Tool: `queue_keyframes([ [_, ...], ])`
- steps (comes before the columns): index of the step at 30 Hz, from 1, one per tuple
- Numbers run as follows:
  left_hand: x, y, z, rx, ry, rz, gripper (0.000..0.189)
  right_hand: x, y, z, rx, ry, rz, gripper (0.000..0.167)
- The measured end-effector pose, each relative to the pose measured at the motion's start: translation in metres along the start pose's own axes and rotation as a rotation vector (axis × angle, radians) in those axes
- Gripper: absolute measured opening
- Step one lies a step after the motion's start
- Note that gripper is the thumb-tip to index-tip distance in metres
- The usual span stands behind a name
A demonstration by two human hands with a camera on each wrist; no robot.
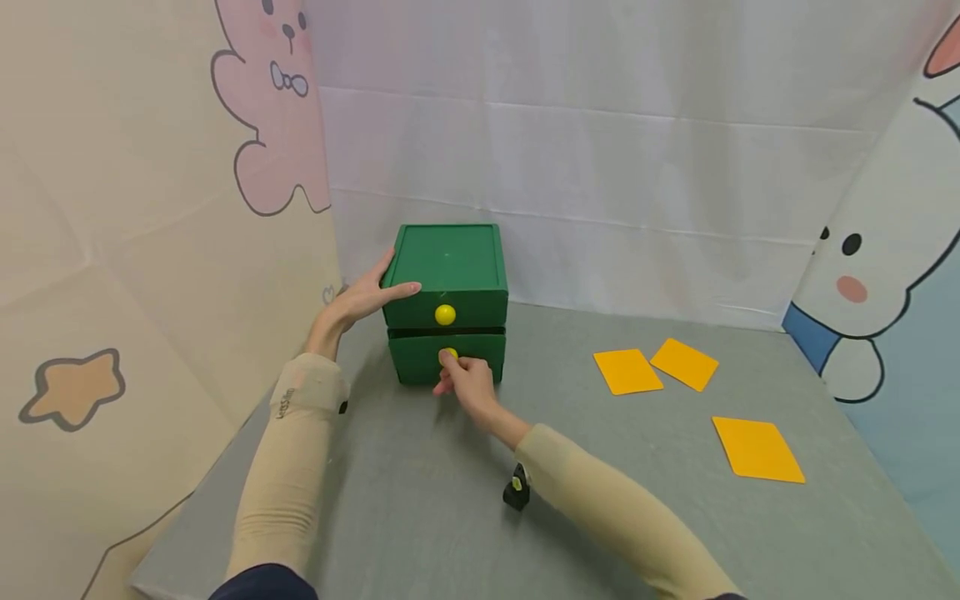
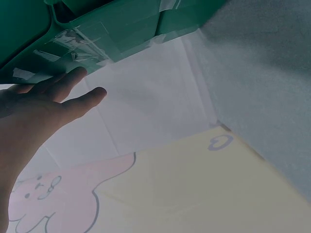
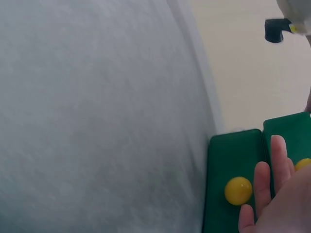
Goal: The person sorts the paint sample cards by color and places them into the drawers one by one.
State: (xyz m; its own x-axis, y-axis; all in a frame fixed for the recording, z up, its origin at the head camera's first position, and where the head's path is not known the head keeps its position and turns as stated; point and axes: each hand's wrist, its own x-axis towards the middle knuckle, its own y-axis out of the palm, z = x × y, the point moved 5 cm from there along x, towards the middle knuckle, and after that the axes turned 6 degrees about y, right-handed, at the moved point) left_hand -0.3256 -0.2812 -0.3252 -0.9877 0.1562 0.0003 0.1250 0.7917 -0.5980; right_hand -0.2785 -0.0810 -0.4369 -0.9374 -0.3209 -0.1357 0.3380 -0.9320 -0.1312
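A small green drawer cabinet (image 1: pixel 450 257) with two drawers stands at the back of the table. My left hand (image 1: pixel 365 294) rests on its left side, thumb along the top front edge and other fingers straight against the side. The upper drawer (image 1: pixel 480 309) has a yellow knob (image 1: pixel 446 315). Below it, the lower drawer (image 1: pixel 412 362) stands slightly out, a dark gap above its front. In the head view my right hand (image 1: pixel 474 387) overlaps the lower yellow knob (image 3: pixel 238 191) with its thumb. The right wrist view shows its fingers fairly straight beside that knob.
Three orange-yellow square cards (image 1: pixel 628 372) lie flat on the grey table (image 1: pixel 405 517), to the right of the cabinet. A white cloth wall (image 1: pixel 600 192) rises behind the cabinet. On the left is a cream wall (image 1: pixel 150 250) with printed cartoons.
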Motion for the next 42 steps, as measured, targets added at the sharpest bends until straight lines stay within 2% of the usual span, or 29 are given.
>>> queue_keyframes([
  [4, -0.002, -0.002, -0.001, -0.004, 0.001, 0.005, 0.099, 0.009, -0.001, 0.005, -0.013, -0.019, 0.028, 0.055],
  [7, -0.011, -0.002, -0.014, -0.009, -0.006, 0.018, 0.097, 0.016, -0.003, 0.008, -0.035, -0.029, 0.037, 0.054],
  [11, -0.010, -0.003, -0.012, -0.013, -0.010, 0.015, 0.097, 0.019, -0.006, 0.009, -0.084, -0.029, 0.058, 0.056],
  [14, -0.002, -0.004, 0.003, -0.006, -0.003, 0.000, 0.100, 0.016, -0.007, 0.000, -0.130, 0.038, 0.093, 0.057],
  [16, -0.003, -0.004, 0.004, 0.001, -0.002, -0.003, 0.101, 0.013, -0.008, -0.010, -0.146, 0.120, 0.127, 0.057],
  [21, -0.001, -0.005, 0.003, 0.000, -0.011, 0.002, 0.099, 0.009, -0.006, -0.031, -0.051, 0.314, 0.187, 0.054],
  [28, -0.001, -0.003, -0.001, -0.004, -0.011, 0.007, 0.099, 0.016, 0.000, -0.042, 0.090, 0.399, 0.213, 0.061],
  [34, 0.000, -0.001, 0.000, -0.008, -0.001, -0.010, 0.102, 0.020, 0.006, -0.044, 0.144, 0.378, 0.190, 0.055],
  [42, 0.000, 0.004, -0.002, -0.015, 0.007, -0.004, 0.100, 0.019, 0.007, -0.049, 0.059, 0.275, 0.156, 0.052],
])
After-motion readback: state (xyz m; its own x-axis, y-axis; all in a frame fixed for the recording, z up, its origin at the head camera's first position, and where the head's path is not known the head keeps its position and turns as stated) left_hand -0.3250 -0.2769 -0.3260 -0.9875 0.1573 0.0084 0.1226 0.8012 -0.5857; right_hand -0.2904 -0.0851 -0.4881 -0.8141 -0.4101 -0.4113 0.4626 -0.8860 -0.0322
